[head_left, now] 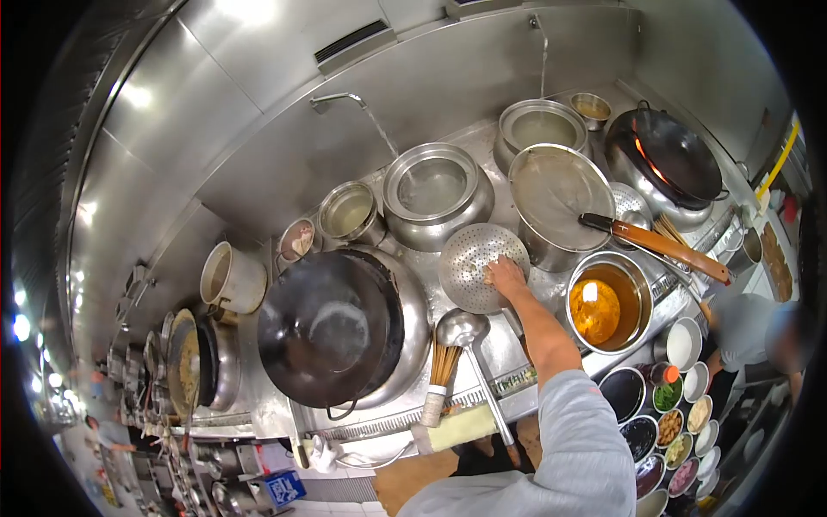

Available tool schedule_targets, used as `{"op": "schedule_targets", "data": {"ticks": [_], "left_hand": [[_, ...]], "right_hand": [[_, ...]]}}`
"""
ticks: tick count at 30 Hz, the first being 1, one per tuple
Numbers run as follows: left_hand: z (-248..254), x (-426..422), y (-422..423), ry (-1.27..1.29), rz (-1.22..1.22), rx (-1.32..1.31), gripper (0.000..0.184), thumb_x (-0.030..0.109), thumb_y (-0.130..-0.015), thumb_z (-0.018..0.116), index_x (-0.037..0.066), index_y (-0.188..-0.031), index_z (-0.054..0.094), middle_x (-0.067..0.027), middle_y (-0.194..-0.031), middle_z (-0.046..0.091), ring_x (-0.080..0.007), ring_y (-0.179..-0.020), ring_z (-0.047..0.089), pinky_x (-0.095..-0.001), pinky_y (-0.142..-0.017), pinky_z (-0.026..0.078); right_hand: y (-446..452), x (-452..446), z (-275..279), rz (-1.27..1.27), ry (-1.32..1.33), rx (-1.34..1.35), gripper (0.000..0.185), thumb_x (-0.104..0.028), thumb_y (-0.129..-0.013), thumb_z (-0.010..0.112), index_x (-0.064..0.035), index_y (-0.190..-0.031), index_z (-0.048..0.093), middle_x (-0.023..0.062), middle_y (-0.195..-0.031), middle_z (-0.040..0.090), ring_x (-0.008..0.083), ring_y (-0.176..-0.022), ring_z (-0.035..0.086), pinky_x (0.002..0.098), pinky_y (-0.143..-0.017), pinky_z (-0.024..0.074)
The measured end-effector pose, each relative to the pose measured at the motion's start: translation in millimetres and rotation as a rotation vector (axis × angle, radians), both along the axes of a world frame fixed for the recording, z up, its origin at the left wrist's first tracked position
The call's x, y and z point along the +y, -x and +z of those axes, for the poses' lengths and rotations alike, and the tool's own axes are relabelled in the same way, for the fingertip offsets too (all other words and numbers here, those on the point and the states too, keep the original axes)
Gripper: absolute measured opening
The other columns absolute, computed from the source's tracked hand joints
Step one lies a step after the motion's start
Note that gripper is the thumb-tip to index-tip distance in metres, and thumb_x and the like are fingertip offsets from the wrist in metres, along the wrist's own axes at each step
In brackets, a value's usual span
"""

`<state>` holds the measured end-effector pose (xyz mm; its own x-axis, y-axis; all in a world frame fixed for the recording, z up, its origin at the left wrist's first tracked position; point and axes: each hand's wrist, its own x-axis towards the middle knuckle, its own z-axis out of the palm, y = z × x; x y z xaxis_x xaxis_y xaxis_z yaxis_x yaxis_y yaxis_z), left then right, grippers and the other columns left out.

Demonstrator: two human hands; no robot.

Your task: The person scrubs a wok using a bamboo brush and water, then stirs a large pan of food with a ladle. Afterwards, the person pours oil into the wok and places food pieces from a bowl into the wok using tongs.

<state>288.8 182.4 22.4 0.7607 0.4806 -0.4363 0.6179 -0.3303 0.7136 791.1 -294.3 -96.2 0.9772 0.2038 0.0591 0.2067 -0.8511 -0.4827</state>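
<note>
My right hand (506, 280) reaches over a round perforated skimmer (465, 258) lying on the steel counter. Its fingers are bent together at the skimmer's surface; what they hold, if anything, I cannot make out. The skimmer's handle runs partly under my forearm. Just left of it lie a steel ladle (463, 329) and a bamboo brush (443, 366) with a wrapped grip. A large black wok (323, 332) sits on the burner further left. Right of my forearm stands a pot of orange oil (596, 312). My left hand is out of view.
A fine mesh strainer (560, 194) with a wooden handle rests over a pot. Water runs from a tap (340, 99) into a steel pot (431, 185). Flame shows at another wok (672, 155). Seasoning bowls (669, 426) stand right; a blurred co-worker (749, 332) is beside them.
</note>
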Motion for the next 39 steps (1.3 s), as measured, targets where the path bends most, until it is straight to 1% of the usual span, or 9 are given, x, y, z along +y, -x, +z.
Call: {"op": "schedule_targets", "data": {"ticks": [6, 10, 13, 16, 22, 24, 30, 33, 39], "left_hand": [[0.9, -2.7, 6.9, -0.006, -0.002, 0.019, 0.037, 0.008, -0.089, 0.053, 0.001, -0.126, 0.052, -0.0110, -0.092, 0.067, -0.0130, -0.072, 0.058, -0.0264, -0.060, 0.049], [-1.9, -1.8, 9.6, -0.003, -0.007, 0.012, 0.037, 0.008, -0.089, 0.053, 0.001, -0.126, 0.052, -0.0108, -0.092, 0.067, -0.0129, -0.072, 0.058, -0.0263, -0.061, 0.049], [-6.3, -1.9, 8.9, 0.009, -0.018, 0.007, 0.037, 0.008, -0.089, 0.053, 0.001, -0.125, 0.052, -0.0107, -0.091, 0.067, -0.0129, -0.072, 0.059, -0.0262, -0.061, 0.049], [-9.9, 0.4, 8.0, 0.016, -0.030, 0.000, 0.037, 0.008, -0.089, 0.054, 0.001, -0.125, 0.052, -0.0105, -0.091, 0.067, -0.0128, -0.072, 0.059, -0.0261, -0.061, 0.049], [-14.8, 4.1, 4.7, 0.026, -0.065, -0.007, 0.037, 0.008, -0.089, 0.054, 0.001, -0.125, 0.053, -0.0103, -0.091, 0.067, -0.0127, -0.073, 0.059, -0.0260, -0.061, 0.049], [-17.2, 4.9, 3.2, 0.027, -0.078, -0.010, 0.037, 0.009, -0.089, 0.054, 0.001, -0.125, 0.053, -0.0102, -0.091, 0.067, -0.0127, -0.073, 0.059, -0.0259, -0.061, 0.049], [-22.9, 12.0, -0.9, 0.034, -0.107, -0.022, 0.037, 0.009, -0.089, 0.054, 0.001, -0.125, 0.053, -0.0100, -0.091, 0.067, -0.0126, -0.073, 0.059, -0.0257, -0.061, 0.049], [-27.8, 14.5, -1.7, 0.040, -0.120, -0.033, 0.037, 0.009, -0.089, 0.054, 0.001, -0.125, 0.053, -0.0098, -0.090, 0.067, -0.0126, -0.073, 0.059, -0.0257, -0.061, 0.049], [-31.3, 18.9, 4.1, 0.051, -0.124, -0.061, 0.037, 0.009, -0.089, 0.054, 0.002, -0.125, 0.053, -0.0096, -0.090, 0.067, -0.0125, -0.074, 0.060, -0.0255, -0.061, 0.049]], "right_hand": [[-4.4, -0.3, -33.2, 0.012, 0.003, -0.147, 0.024, -0.021, -0.088, 0.058, -0.0123, -0.109, 0.066, 0.0145, -0.109, 0.060, 0.0318, -0.109, 0.057, 0.0474, -0.090, 0.0477], [8.1, -1.2, -8.3, -0.151, -0.218, -0.019, 0.017, -0.015, -0.087, 0.061, -0.0013, -0.095, 0.065, 0.0127, -0.091, 0.068, 0.0307, -0.086, 0.066, 0.0408, -0.077, 0.0530], [15.9, -9.6, -7.3, -0.324, -1.344, 0.524, 0.017, -0.012, -0.088, 0.067, -0.0025, -0.100, 0.059, 0.0059, -0.084, 0.065, 0.0143, -0.073, 0.062, 0.0295, -0.069, 0.0533], [47.8, -17.2, 27.9, -0.282, -1.808, 0.682, 0.020, -0.010, -0.089, 0.067, -0.0042, -0.105, 0.057, 0.0057, -0.086, 0.065, 0.0144, -0.077, 0.062, 0.0311, -0.071, 0.0544], [120.5, -28.9, 97.3, -0.135, -2.130, 0.700, 0.019, -0.004, -0.091, 0.061, -0.0096, -0.108, 0.058, 0.0084, -0.100, 0.064, 0.0175, -0.082, 0.061, 0.0358, -0.079, 0.0540], [144.1, -33.0, 130.8, 0.176, -2.295, 0.675, 0.020, -0.005, -0.090, 0.062, -0.0118, -0.108, 0.056, 0.0093, -0.101, 0.063, 0.0176, -0.080, 0.060, 0.0369, -0.078, 0.0528], [193.1, -36.8, 186.6, 0.657, -2.226, 0.473, 0.023, -0.030, -0.089, 0.068, -0.0173, -0.100, 0.053, 0.0043, -0.104, 0.057, 0.0204, -0.091, 0.054, 0.0393, -0.077, 0.0478], [212.1, -36.8, 216.8, 0.852, -2.258, 0.455, 0.012, -0.010, -0.091, 0.063, -0.0146, -0.097, 0.053, 0.0099, -0.111, 0.056, 0.0232, -0.089, 0.063, 0.0388, -0.077, 0.0533], [264.2, -46.6, 305.8, 0.782, -1.960, 0.437, 0.020, -0.003, -0.086, 0.068, -0.0085, -0.099, 0.055, 0.0123, -0.109, 0.058, 0.0197, -0.081, 0.064, 0.0374, -0.069, 0.0562]]}}
